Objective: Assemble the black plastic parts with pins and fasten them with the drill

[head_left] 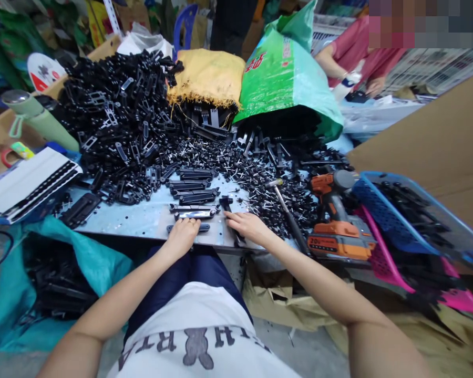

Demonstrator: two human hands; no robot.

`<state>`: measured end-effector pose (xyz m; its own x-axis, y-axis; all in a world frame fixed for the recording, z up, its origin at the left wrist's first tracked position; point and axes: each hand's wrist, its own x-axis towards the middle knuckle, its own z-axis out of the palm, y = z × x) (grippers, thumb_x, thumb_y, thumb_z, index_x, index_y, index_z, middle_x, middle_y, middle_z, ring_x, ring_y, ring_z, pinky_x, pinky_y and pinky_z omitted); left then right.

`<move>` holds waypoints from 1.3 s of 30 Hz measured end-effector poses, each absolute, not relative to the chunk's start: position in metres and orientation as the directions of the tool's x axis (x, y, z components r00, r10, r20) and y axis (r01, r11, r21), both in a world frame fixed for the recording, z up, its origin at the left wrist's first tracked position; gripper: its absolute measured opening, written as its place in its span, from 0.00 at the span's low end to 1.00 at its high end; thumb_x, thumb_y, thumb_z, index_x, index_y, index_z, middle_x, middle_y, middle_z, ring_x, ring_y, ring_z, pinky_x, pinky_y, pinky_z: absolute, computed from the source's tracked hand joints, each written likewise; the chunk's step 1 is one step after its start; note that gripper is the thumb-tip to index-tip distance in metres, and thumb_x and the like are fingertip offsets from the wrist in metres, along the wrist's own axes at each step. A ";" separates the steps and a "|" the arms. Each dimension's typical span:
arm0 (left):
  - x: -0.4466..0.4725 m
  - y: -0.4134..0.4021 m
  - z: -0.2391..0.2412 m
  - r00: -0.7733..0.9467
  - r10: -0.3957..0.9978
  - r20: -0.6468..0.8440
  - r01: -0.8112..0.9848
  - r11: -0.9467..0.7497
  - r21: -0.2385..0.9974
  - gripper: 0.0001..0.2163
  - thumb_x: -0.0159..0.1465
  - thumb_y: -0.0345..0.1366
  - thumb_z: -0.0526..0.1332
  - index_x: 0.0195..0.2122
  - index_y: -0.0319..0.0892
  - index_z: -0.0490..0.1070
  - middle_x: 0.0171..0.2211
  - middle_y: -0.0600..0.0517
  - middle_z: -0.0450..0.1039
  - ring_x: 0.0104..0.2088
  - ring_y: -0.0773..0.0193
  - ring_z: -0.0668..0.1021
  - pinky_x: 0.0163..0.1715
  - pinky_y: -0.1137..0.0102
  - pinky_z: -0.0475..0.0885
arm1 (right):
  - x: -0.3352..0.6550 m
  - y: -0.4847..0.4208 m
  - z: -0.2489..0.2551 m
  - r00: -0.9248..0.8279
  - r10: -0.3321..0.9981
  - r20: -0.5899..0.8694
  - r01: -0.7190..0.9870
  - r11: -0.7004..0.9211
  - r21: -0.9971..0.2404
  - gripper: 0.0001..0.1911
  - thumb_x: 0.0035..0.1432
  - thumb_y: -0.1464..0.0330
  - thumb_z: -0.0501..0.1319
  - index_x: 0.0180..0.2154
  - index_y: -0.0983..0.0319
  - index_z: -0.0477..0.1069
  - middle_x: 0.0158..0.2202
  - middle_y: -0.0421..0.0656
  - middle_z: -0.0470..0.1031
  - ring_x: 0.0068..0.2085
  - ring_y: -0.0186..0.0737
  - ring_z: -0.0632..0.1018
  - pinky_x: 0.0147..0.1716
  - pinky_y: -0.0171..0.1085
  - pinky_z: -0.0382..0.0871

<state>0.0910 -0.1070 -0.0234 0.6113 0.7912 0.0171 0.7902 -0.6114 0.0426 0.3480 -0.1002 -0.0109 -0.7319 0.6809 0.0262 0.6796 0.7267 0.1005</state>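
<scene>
My left hand [184, 236] is at the table's front edge, its fingers curled over a narrow black plastic bar [204, 227]. Just beyond it is a black part with a shiny strip [195, 214]. To the right, my right hand [246, 226] reaches leftward with fingers stretched out across a long black part with a wider head [225, 200]; the fingers partly cover it. A short column of similar long black parts [199, 197] lies crosswise in front of both hands. The undersides of my fingers are hidden.
A hammer [286, 207] and an orange cordless drill [341, 231] lie right of my hands. Small black pieces [220, 157] and a large heap [118, 105] spread behind. Blue basket [394, 210] at right, teal bag [102, 257] at lower left. Another person's arm [335, 63] shows behind.
</scene>
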 end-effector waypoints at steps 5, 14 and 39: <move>0.091 -0.101 -0.028 0.575 0.816 0.055 0.812 -0.577 0.087 0.13 0.64 0.29 0.51 0.49 0.38 0.67 0.38 0.45 0.73 0.41 0.56 0.73 0.37 0.65 0.66 | 0.324 -0.114 -0.011 -0.168 0.984 0.054 0.985 0.170 -0.029 0.15 0.64 0.63 0.48 0.47 0.64 0.64 0.47 0.51 0.72 0.44 0.43 0.74 0.37 0.37 0.68; 0.083 -0.109 -0.022 0.580 0.814 0.040 0.803 -0.579 0.140 0.15 0.64 0.35 0.53 0.52 0.38 0.64 0.39 0.45 0.72 0.42 0.56 0.72 0.39 0.65 0.67 | 0.330 -0.117 0.018 -0.101 0.986 -0.134 0.964 0.064 -0.258 0.16 0.65 0.60 0.47 0.48 0.62 0.61 0.43 0.50 0.74 0.40 0.43 0.76 0.35 0.36 0.64; 0.076 -0.116 -0.027 0.635 0.733 0.244 0.635 -0.676 0.375 0.20 0.59 0.52 0.57 0.41 0.40 0.65 0.35 0.47 0.70 0.38 0.57 0.75 0.36 0.66 0.70 | 0.289 -0.142 0.025 -0.574 0.809 -0.127 0.816 0.578 -0.008 0.18 0.65 0.57 0.44 0.43 0.60 0.67 0.38 0.48 0.71 0.37 0.40 0.71 0.35 0.36 0.55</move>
<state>0.0760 -0.1156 -0.0272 0.6352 0.7326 0.2445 0.6347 -0.6755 0.3753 0.2895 -0.1420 0.0246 -0.5743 0.8087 -0.1272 0.8159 0.5781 -0.0084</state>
